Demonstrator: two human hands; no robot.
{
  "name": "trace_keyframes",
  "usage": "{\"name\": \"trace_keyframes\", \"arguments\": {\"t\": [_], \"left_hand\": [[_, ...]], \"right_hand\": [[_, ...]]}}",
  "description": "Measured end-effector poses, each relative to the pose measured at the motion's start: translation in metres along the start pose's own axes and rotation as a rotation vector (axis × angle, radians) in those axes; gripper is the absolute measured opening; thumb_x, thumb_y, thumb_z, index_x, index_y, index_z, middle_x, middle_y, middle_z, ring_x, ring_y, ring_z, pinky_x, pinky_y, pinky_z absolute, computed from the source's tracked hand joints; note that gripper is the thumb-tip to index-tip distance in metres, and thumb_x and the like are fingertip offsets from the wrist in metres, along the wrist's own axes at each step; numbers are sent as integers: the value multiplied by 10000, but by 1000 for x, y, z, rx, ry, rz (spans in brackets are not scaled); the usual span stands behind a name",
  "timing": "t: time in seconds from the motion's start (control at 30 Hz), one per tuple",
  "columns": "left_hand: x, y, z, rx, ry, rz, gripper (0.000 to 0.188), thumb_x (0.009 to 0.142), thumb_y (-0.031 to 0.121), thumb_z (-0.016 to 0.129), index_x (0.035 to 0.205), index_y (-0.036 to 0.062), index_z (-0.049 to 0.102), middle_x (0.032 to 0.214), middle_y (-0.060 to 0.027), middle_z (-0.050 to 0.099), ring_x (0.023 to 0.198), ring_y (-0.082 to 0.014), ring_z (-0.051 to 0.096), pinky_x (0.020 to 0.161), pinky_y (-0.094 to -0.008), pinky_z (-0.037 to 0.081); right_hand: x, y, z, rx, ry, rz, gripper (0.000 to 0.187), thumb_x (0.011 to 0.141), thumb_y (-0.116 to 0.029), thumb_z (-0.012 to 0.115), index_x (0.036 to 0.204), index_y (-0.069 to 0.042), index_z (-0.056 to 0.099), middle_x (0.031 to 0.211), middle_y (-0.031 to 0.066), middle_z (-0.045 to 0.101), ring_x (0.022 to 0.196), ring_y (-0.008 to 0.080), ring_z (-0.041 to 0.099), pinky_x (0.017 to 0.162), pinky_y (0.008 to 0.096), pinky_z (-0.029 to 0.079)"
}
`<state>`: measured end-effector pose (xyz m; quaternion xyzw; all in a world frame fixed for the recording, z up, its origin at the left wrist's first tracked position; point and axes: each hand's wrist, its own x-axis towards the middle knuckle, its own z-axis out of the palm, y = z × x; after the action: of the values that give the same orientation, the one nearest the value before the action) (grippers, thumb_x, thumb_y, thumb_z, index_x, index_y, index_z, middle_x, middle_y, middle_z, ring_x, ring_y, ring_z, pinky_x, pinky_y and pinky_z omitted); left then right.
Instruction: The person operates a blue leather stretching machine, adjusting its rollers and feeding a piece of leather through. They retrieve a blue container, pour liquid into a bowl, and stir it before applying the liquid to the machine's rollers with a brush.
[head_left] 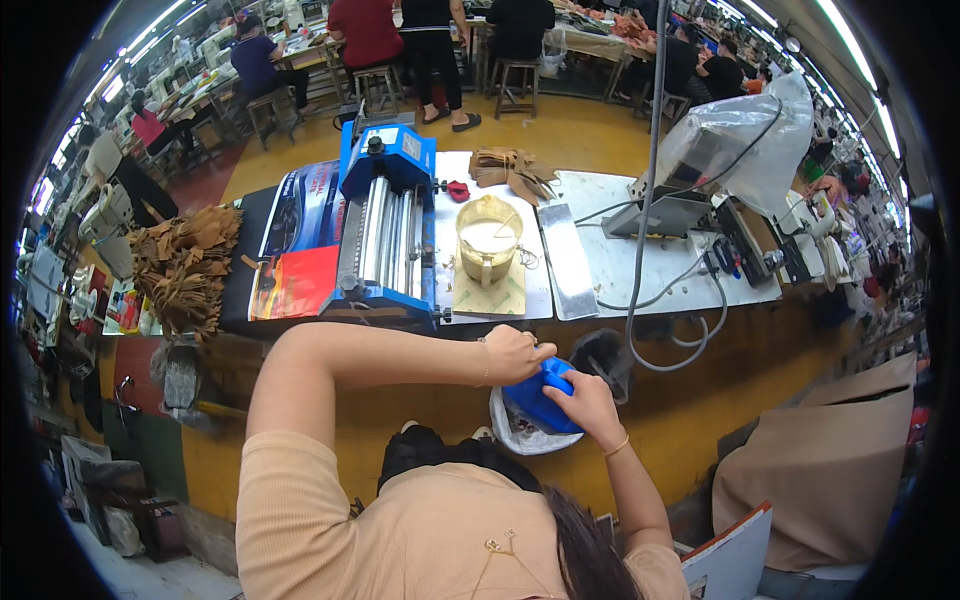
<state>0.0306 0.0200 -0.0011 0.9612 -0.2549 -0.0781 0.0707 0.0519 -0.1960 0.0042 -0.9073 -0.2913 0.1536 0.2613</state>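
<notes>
A blue plastic jug (538, 404) is held in front of me, below the table's front edge. My right hand (590, 405) is closed around its handle, with the thumb on top. My left hand (514, 356) is closed at the jug's upper end; the fingers hide what exactly they grip there. Under the jug stands a bin lined with a pale plastic bag (520, 436). On the table beyond, a stained pot with a handle (487, 262) holds cream-coloured liquid and stands on a board (487, 298).
A blue machine with metal rollers (385, 235) stands left of the pot. Brown leather pieces (185, 265) are heaped farther left, with more strips (512, 172) behind the pot. A grey cable (640, 250) hangs at the right. Brown sheet material (820, 465) drapes at the lower right. People sit at far tables.
</notes>
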Motion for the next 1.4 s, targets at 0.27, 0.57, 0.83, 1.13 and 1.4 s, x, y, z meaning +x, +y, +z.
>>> {"name": "trace_keyframes", "arguments": {"t": [0.27,0.57,0.83,1.13,1.4], "left_hand": [[0,-9,-18,-81,-170,-4,533,868,307,632,1349,176,443,1050,-214,634,905,-333,673,772,-420,535],[15,-13,-23,-226,-168,-18,508,743,243,749,1169,85,520,866,-179,652,823,-368,655,717,-454,521],[18,-23,-16,-288,-211,89,518,796,442,682,1192,150,522,756,-175,663,734,-368,668,649,-469,524],[42,-33,-50,-486,-223,-564,665,811,627,577,773,-31,666,582,-125,651,597,-242,694,655,-381,563],[-14,-52,59,-1510,98,-933,664,951,640,419,1140,15,536,1064,-187,641,938,-265,665,780,-350,517]], "right_hand": [[0,9,-2,4,13,-22,341,807,-411,710,892,-80,717,814,203,686,770,378,671,708,455,540],[3,15,-6,-4,-1,-46,326,806,-389,705,858,-68,716,758,206,670,725,377,665,679,458,531],[7,26,-2,17,-72,-14,325,808,-384,701,893,-71,722,772,209,678,738,377,670,697,454,536],[9,38,2,15,-70,-26,369,795,-380,726,930,-37,711,788,208,672,739,377,666,690,430,533],[6,47,-15,106,44,-148,332,764,-347,766,853,-32,710,745,187,668,688,355,658,668,418,516]]}}
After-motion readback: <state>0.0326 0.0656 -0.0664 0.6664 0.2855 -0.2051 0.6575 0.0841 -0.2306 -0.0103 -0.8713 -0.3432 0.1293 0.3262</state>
